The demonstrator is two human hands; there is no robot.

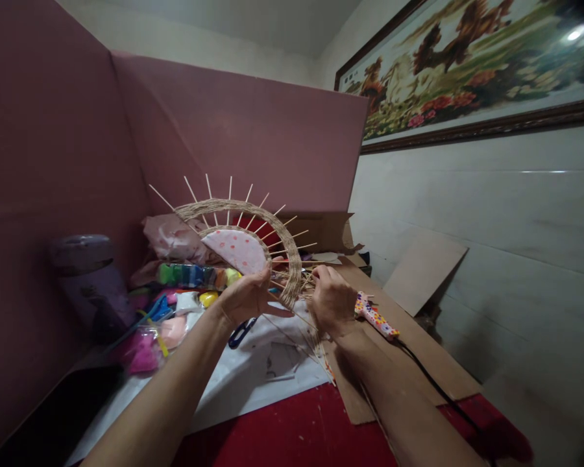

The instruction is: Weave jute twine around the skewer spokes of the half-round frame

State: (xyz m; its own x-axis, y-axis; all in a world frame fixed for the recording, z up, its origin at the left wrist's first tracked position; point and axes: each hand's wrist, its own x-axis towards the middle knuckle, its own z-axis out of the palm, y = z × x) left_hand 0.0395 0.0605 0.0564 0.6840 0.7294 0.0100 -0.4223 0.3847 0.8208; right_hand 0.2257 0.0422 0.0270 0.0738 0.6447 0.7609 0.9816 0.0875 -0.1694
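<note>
Marks at upper L of the framed horse pic [467,71] are too tiny to read; print on the lilac tumbler [95,285] at far L is too dim to make out. Packs of multicolored clay [189,274] & a magenta bag [143,353] crowd the table's L side, near the L forearm; a blue-handled tool [242,332] lies on white paper [272,370] btwn the arms. Floral corded glue gun [378,318] rests on flat brown cardboard [418,353], just R of the R hand [333,295]. Half-round fan frame [294,259] is up above the paper, in the L hand [250,295]: thumb at its lower edge, other fingers stretched out behind. Frame = thin wood sticks radiating thru a coarse tan twine band, w/ smooth pink half-disc, red-dotted, at center. R hand's curled, fingertips pressed together nr the stick ends; can't tell what's pinched.
</note>
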